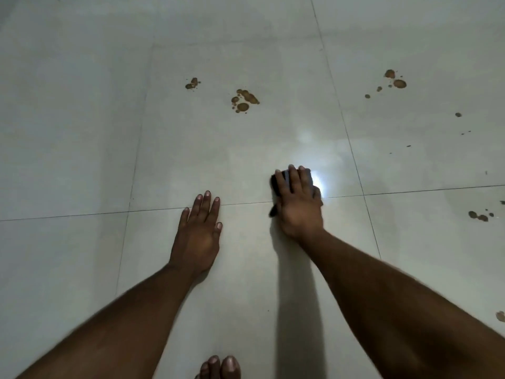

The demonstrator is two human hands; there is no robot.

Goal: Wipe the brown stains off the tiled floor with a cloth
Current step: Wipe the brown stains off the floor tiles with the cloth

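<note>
My right hand (297, 201) presses a dark cloth (278, 181) flat on the pale tiled floor (82, 132); the fingers lie straight over it and hide most of it. My left hand (200, 231) rests flat on the floor to its left, fingers straight, holding nothing. Brown stains lie farther ahead: a large cluster (244, 101), a smaller one (192, 83) to its left, and another group (395, 79) at the upper right. More brown spots (478, 216) sit at the right edge.
Toes of a bare foot (221, 367) show at the bottom edge. A bright light reflection (318, 183) glares on the tile beside the cloth. Small specks (458, 114) dot the right tiles, and a stain (500, 315) lies at the lower right edge.
</note>
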